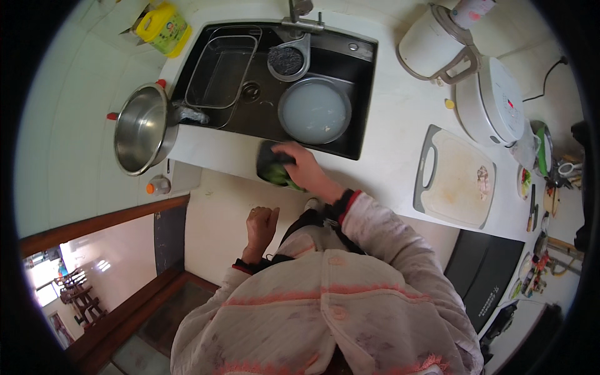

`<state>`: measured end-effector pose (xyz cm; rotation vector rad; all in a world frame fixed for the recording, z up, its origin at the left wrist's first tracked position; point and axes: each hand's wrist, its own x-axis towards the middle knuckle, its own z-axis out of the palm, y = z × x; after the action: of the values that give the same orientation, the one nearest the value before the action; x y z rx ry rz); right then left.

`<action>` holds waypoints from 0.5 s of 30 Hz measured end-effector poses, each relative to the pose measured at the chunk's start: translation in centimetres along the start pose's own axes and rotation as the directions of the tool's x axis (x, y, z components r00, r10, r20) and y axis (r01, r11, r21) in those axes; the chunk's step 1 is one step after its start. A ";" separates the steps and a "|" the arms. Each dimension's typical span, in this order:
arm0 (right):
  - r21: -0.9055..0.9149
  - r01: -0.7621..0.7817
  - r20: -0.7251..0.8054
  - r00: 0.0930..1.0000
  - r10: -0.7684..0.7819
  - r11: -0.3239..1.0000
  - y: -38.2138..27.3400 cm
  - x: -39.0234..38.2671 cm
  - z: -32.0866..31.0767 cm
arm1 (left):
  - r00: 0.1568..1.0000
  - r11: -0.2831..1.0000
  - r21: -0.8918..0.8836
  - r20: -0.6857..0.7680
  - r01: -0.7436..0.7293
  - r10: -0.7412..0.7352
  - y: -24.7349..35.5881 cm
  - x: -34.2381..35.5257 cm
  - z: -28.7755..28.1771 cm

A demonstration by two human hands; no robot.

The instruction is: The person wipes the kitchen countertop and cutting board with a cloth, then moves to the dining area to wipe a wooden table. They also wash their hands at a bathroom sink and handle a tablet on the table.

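Note:
My right hand (303, 169) grips the edge of a dark container (267, 153) with something green (273, 172) in it, just in front of the sink. Motion blurs the container, so its exact kind does not show. Below and to the left, my left hand (261, 226) hangs in the air before my body, its fingers curled into a loose fist with nothing visible in them. In the dark sink (265, 109) stands a round metal basin (314, 110) of cloudy water, close beyond my right hand.
A wire basket (222, 72) and a strainer cup with a scouring pad (286, 61) are in the sink. On the left stands a steel pot (140, 128). Rightward are a cutting board (456, 178) with small scraps, a rice cooker (490, 100) and a white kettle-like appliance (431, 44).

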<state>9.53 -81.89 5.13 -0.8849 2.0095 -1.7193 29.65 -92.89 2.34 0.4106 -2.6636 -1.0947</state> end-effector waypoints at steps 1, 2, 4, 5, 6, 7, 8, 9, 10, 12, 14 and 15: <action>0.096 0.011 -0.078 0.997 -0.004 0.995 -0.6 1.4 -0.3 | 0.998 0.998 0.015 0.008 -0.063 0.062 0.1 0.2 0.0; 0.114 0.022 -0.136 0.991 -0.006 0.993 -1.0 2.1 -1.7 | 0.997 0.997 -0.017 -0.011 -0.076 0.076 0.2 0.4 0.0; 0.145 -0.006 -0.265 0.963 0.045 0.989 -1.2 1.4 -6.8 | 0.998 0.997 -0.041 -0.024 -0.058 0.057 0.1 1.0 -0.3; 0.158 -0.099 -0.423 0.892 0.158 0.982 -0.9 0.8 -9.6 | 0.996 0.994 -0.076 -0.057 -0.078 0.073 0.0 1.3 -0.5; 0.139 -0.045 -0.548 0.828 0.115 0.989 -0.3 -0.1 -12.7 | 0.996 0.995 -0.077 -0.065 -0.058 0.053 -0.1 1.7 -0.5; 0.096 -0.130 -0.629 0.760 0.162 0.987 0.1 -2.0 -16.0 | 0.994 0.995 -0.088 -0.094 -0.055 0.046 -0.2 2.1 -0.6; -0.176 -0.185 -0.727 0.687 -0.001 0.967 0.9 -3.2 -18.7 | 0.992 0.994 -0.098 -0.118 -0.049 0.037 -0.2 2.5 -0.5; -0.250 -0.223 -0.770 0.636 -0.054 0.942 1.8 -4.6 -20.9 | 0.996 0.996 -0.078 -0.089 -0.037 0.030 -0.3 2.9 -0.5; -0.326 -0.284 -0.778 0.623 -0.085 0.902 2.9 -5.4 -22.7 | 0.995 0.995 -0.090 -0.093 -0.033 0.025 -0.1 3.5 -0.2; -0.512 -0.624 -0.657 0.727 0.199 0.590 5.4 -4.8 -25.6 | 0.995 0.993 -0.120 -0.098 -0.023 0.011 0.4 4.4 0.4; -0.664 -0.677 -0.686 0.720 0.102 0.318 8.1 -3.6 -25.5 | 0.994 0.991 -0.114 -0.083 -0.075 0.065 1.1 5.2 0.9; -0.682 -0.653 -0.678 0.734 0.050 0.330 9.0 -2.2 -26.1 | 0.996 0.990 -0.117 -0.061 -0.076 0.069 1.6 5.2 1.1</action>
<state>-7.32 -60.21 1.39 0.0098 3.2979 -0.4525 24.18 -92.87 3.30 0.3146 -2.5270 -1.1945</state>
